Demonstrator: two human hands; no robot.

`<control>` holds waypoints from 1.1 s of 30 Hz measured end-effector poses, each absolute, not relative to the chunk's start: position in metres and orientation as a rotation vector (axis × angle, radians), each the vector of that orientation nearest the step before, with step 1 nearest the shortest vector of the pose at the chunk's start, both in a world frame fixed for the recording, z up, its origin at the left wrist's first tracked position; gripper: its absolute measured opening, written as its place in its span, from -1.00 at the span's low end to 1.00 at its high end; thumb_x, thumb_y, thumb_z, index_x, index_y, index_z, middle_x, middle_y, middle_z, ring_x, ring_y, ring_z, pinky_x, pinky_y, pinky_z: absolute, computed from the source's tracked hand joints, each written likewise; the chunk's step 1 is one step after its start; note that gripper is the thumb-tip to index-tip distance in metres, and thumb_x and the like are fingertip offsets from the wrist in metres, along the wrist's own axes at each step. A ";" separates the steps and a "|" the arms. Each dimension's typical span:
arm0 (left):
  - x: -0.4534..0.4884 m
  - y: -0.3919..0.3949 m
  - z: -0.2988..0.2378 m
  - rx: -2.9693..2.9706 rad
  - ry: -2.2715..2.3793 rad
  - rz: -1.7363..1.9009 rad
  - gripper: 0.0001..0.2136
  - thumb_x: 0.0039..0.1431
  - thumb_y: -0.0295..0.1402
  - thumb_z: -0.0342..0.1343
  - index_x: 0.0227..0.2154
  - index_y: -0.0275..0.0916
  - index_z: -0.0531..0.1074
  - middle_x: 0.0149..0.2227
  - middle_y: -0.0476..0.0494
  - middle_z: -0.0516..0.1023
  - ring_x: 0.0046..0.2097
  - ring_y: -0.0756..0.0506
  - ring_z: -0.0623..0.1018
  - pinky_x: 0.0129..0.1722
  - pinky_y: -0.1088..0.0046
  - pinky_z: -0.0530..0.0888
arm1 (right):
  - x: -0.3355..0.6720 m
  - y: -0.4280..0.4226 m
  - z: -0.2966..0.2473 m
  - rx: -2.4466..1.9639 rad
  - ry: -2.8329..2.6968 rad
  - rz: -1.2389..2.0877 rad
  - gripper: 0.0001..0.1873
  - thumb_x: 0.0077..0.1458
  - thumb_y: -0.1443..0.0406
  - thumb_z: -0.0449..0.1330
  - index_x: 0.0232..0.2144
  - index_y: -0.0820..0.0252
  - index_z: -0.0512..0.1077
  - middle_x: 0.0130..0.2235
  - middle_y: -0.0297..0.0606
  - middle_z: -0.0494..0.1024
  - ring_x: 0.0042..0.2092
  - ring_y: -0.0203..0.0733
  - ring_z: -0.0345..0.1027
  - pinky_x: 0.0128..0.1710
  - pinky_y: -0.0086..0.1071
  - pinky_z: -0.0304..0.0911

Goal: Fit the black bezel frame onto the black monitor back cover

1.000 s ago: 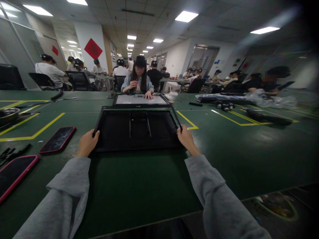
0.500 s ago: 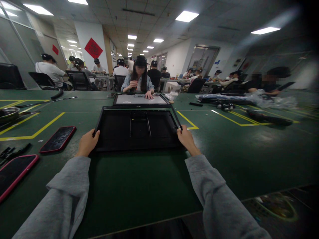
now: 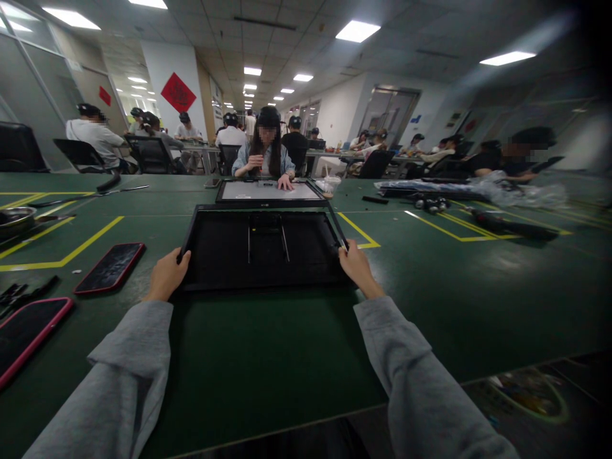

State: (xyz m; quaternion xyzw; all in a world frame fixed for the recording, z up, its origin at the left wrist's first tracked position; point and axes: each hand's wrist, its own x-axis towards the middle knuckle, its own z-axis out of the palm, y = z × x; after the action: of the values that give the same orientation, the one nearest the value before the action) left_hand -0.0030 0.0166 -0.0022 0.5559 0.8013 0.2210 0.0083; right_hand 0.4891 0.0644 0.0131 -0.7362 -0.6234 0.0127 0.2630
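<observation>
My left hand (image 3: 167, 274) is closed on the left side of a thin black monitor bezel (image 3: 224, 206), its thumb on top. On the opposite side my right hand (image 3: 356, 264) grips the same frame. Inside the frame shows a black monitor back cover (image 3: 215, 245), with two thin metal strips around a recessed middle section (image 3: 266, 239). A small pale logo sits on the bezel's far edge. Whether frame and cover are joined cannot be made out. My fingers underneath are hidden.
Across the green table (image 3: 268, 363) a co-worker (image 3: 262, 156) rests a hand on a grey panel (image 3: 253, 190). Two red-edged phones (image 3: 111, 268) lie left, near a metal bowl (image 3: 16, 220). A lidded cup (image 3: 329, 185), a power tool (image 3: 511, 226) and plastic-wrapped parts (image 3: 430, 189) are right.
</observation>
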 end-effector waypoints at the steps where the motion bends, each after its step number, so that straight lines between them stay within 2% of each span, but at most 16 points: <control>1: -0.002 0.016 -0.002 1.737 2.504 0.688 -0.45 0.24 0.02 -0.23 0.07 -0.21 0.38 -0.11 -0.31 0.56 -0.11 -0.27 0.52 -0.20 0.29 0.37 | 0.489 0.065 0.013 -1.992 -1.687 0.032 -0.57 0.24 0.25 -0.06 0.11 0.30 0.20 -0.12 0.03 0.54 -0.11 0.00 0.44 -0.14 -0.27 0.24; 11: -0.001 0.016 0.001 1.730 2.510 0.634 -0.46 0.25 0.01 -0.24 0.08 -0.20 0.37 -0.12 -0.31 0.56 -0.13 -0.26 0.53 -0.23 0.31 0.37 | 0.491 0.067 0.010 -1.978 -1.703 0.026 -0.57 0.24 0.26 -0.06 0.11 0.31 0.20 -0.11 0.02 0.54 -0.11 -0.01 0.43 -0.14 -0.27 0.24; 19: 0.000 0.016 0.000 1.736 2.525 0.628 -0.43 0.25 0.00 -0.26 0.13 -0.24 0.32 -0.05 -0.35 0.54 -0.07 -0.28 0.51 -0.17 0.28 0.37 | 0.490 0.065 0.012 -1.985 -1.689 0.046 -0.57 0.25 0.25 -0.06 0.12 0.31 0.19 -0.10 0.03 0.53 -0.10 -0.01 0.44 -0.14 -0.27 0.24; 33: 0.000 0.015 0.002 1.758 2.521 0.613 -0.45 0.26 0.01 -0.26 0.06 -0.24 0.37 -0.07 -0.36 0.55 -0.09 -0.28 0.52 -0.18 0.28 0.37 | 0.490 0.065 0.012 -1.990 -1.713 0.028 -0.56 0.24 0.25 -0.06 0.12 0.33 0.18 -0.12 0.03 0.54 -0.11 0.01 0.44 -0.16 -0.28 0.24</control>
State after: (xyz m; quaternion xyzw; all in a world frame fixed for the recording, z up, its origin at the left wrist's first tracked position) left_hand -0.0001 0.0149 0.0018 0.5609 0.8044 0.1955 0.0037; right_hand 0.4901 0.0651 0.0122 -0.7328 -0.6307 0.0104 0.2552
